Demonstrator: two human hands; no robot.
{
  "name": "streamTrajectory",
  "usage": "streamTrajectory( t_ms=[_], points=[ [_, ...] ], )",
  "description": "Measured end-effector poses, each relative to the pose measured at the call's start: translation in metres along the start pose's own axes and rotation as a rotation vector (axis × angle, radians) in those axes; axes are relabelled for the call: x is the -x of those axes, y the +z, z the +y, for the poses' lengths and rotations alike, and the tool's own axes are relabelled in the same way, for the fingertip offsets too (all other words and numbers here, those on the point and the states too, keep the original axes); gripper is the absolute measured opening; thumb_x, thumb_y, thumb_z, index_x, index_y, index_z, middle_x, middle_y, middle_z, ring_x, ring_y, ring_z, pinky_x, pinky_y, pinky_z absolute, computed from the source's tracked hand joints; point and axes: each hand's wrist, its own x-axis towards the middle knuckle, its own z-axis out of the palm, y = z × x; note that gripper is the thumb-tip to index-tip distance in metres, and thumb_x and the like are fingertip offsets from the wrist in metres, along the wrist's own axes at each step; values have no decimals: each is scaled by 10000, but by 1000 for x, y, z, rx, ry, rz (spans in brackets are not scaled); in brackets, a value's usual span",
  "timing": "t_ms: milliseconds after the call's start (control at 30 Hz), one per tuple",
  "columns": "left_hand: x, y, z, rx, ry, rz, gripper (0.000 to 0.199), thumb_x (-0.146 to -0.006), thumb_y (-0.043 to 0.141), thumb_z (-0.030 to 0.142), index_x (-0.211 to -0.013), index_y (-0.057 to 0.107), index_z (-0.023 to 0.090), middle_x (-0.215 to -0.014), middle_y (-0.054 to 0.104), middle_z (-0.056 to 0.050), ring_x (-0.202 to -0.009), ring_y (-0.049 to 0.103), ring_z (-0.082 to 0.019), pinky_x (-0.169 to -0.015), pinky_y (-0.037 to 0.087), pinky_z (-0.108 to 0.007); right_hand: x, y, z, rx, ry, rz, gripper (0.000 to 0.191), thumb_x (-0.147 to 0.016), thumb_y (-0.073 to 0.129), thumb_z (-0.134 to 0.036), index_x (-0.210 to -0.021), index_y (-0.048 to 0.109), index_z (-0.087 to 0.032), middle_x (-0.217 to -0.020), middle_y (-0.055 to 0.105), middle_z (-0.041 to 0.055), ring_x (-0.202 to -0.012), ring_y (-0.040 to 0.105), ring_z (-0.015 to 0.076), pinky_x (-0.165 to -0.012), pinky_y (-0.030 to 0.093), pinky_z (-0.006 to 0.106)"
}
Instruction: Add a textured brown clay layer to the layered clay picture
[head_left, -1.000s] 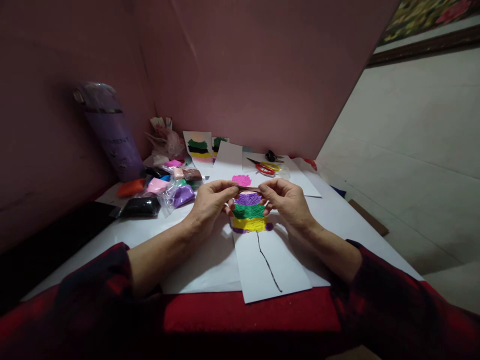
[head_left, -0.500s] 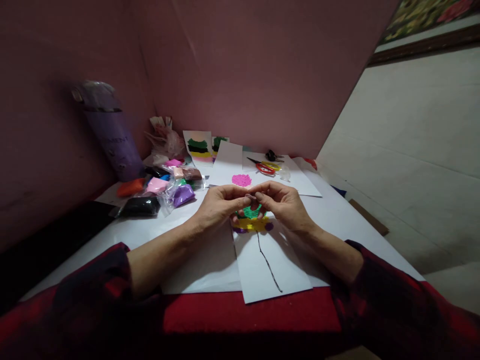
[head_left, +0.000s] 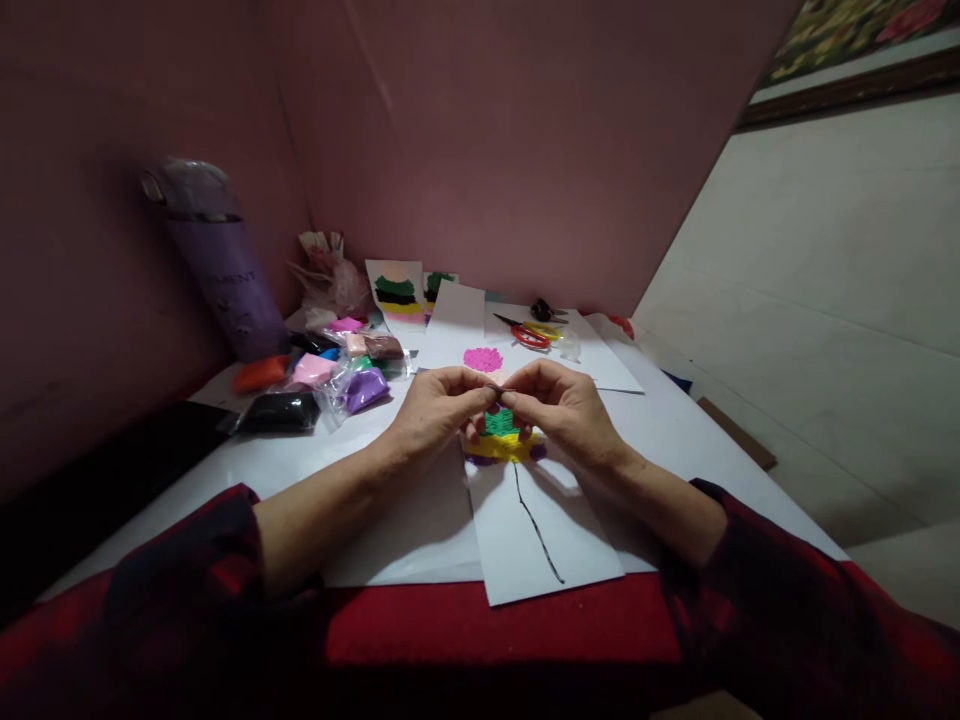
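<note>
A small dark brown piece of clay is pinched between the fingertips of both hands. My left hand is closed on its left end and my right hand on its right end, thumbs toward me. Just below the hands lies a white paper card with coloured clay on it. A green clay patch, a yellow clay band and bits of purple clay show there, partly hidden by the fingers. From the yellow band a thin black line runs down the card. A pink clay disc sits beyond the hands.
At the left are several bags of coloured clay, among them a black one and a purple one, beside a purple bottle. Red-handled scissors lie at the back. Clay-covered cards lean near the pink wall.
Both hands stay in nearly the same place. The fingertips have shifted slightly on the brown clay, and a little more of the green patch shows below them.
</note>
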Motion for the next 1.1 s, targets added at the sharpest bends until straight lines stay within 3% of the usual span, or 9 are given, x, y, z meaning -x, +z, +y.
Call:
streamTrajectory(
  t_ms=[167, 267, 533, 800, 1100],
  points=[
    [0, 2, 3, 50, 32, 217, 69, -740, 632, 57, -685, 623, 98, -588, 625, -11, -422, 496, -57, -423, 395, -170, -3, -3, 0, -2, 37, 153, 103, -711, 697, -216, -703, 602, -177, -529, 564, -48, -451, 527, 97, -431, 484, 243],
    [-1, -1, 4, 127, 9, 245, 35, -763, 630, 59, -749, 629, 91, -611, 641, -30, -431, 507, -65, -419, 399, -174, -4, -5, 3, -29, 60, 187, 146, -733, 728, -275, -746, 619, -178, -573, 578, -38, -489, 542, 104, -444, 495, 246],
    [2, -2, -2, 174, -51, 19, 255, -691, 789, 180, -912, 703, 87, -781, 684, -50, -515, 558, -76, -452, 434, -192, -4, -3, 4, -93, 43, 68, 364, -725, 767, -507, -797, 640, -174, -734, 639, 13, -617, 609, 135, -466, 521, 250],
    [-2, -4, -3, 42, -57, -57, 165, -655, 810, 189, -745, 700, 105, -616, 651, -8, -489, 549, -80, -493, 430, -204, -1, 1, 0, -84, 65, -23, 341, -650, 846, -417, -779, 650, -169, -693, 656, 2, -617, 609, 131, -470, 490, 233],
    [1, -4, -4, 89, -60, -116, 224, -693, 790, 262, -828, 716, 99, -666, 666, -32, -538, 583, -96, -508, 457, -204, -2, -2, 2, -65, 24, -40, 241, -718, 795, -342, -779, 642, -166, -659, 655, -5, -578, 603, 115, -471, 505, 229]
  ],
)
